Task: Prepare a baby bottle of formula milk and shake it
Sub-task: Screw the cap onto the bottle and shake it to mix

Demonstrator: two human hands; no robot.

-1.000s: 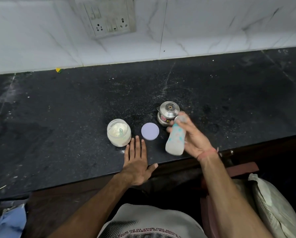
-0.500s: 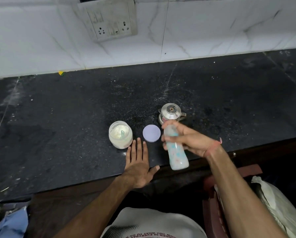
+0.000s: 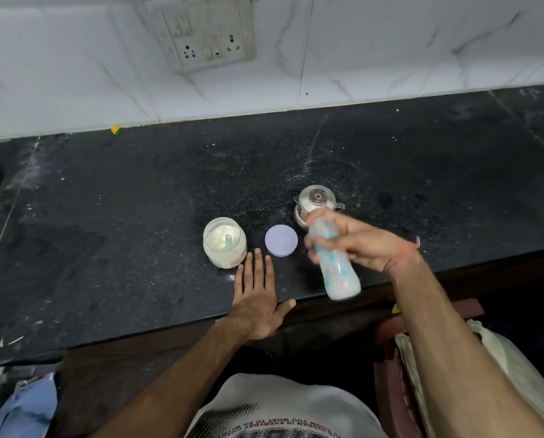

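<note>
Black counter (image 3: 106,216) holds powder-filled jar (image 3: 225,242); left hand (image 3: 255,297) flat, right hand (image 3: 359,245) grips milky bottle (image 3: 337,270).

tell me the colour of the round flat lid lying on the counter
Pale lilac round flat lid, head view.

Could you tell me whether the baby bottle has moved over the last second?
Yes: the baby bottle, gripped by the right hand, swung its base toward the counter edge.

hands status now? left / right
Left hand: open, flat on the black stone counter, holding nothing.
Right hand: gripping the white baby bottle with blue print.
</note>
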